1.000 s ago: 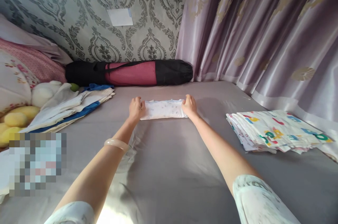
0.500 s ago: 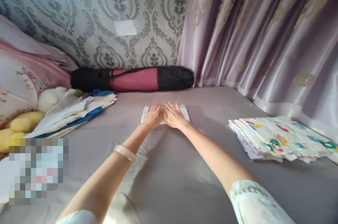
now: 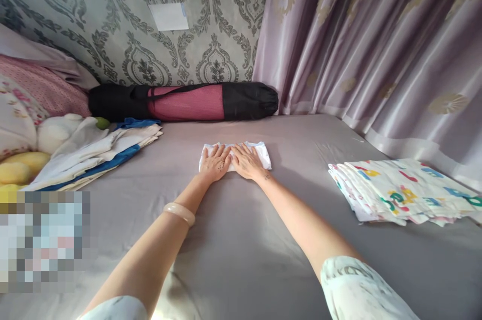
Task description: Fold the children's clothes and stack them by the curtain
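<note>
A small white folded cloth (image 3: 262,153) lies on the grey bed sheet (image 3: 241,239), in the middle toward the wall. My left hand (image 3: 215,163) lies flat on its left half, fingers stretched out. My right hand (image 3: 245,161) lies flat beside it on the cloth's middle, fingers also spread. The two hands touch side by side. Only the cloth's right end and left edge show past the hands. A pale bangle (image 3: 179,212) is on my left wrist.
A black and pink mat bag (image 3: 184,101) lies along the patterned wall. A stack of folded cloths with coloured letters (image 3: 402,190) sits at the right, below the purple curtain (image 3: 376,43). At the left lie white and blue clothes (image 3: 98,151), soft toys and pillows.
A second ago my hands gripped the two ends of the wider cloth. They came together at the middle, the cloth now narrower, and now lie flat on it. The camera shifted slightly.
</note>
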`<state>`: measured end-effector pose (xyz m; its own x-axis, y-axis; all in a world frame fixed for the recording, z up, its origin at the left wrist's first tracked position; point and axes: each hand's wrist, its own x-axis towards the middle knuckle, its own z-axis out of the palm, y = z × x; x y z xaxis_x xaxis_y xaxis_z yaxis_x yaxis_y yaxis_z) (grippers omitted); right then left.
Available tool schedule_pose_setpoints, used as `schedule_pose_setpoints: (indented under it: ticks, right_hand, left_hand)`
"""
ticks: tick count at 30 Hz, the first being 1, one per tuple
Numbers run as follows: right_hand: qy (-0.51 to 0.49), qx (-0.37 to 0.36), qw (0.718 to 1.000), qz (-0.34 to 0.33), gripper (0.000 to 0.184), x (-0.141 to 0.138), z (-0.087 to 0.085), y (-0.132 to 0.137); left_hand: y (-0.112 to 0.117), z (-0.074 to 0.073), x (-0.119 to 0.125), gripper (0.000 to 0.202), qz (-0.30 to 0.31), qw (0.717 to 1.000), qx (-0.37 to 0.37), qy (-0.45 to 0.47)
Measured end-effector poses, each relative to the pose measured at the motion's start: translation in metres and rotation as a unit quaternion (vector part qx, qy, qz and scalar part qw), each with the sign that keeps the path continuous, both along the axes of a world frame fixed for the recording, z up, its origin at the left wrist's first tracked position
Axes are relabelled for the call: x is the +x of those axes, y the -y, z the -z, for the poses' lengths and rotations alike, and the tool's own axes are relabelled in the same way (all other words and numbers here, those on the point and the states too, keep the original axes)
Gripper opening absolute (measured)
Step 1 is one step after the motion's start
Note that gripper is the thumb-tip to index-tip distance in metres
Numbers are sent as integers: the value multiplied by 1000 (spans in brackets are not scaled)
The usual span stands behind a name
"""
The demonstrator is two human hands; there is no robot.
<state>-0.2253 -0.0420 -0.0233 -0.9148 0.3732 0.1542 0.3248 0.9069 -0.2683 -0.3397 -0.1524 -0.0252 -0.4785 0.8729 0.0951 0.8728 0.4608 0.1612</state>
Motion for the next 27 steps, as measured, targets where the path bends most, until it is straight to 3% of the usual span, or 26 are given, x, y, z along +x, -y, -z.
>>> schedule_pose_setpoints:
  ticks: [8,12,20,27]
  right_hand:
    - [42,-29,999,-6,55,0,-11,-3]
    - [22,4,1000,16,58,13,-18,-15]
    - [54,22,997,52,64,31,7,-40]
    - [56,19,997,53,64,29,9,-40]
  left_hand:
    - [1,-14,1,53,4,999,-35,10]
    - [7,-19,-1,55,-5,999,-17,-38]
    - [17,0,-14,63,-22,999,-25,-5]
    - [18,6,-18,62,-28,999,9,14]
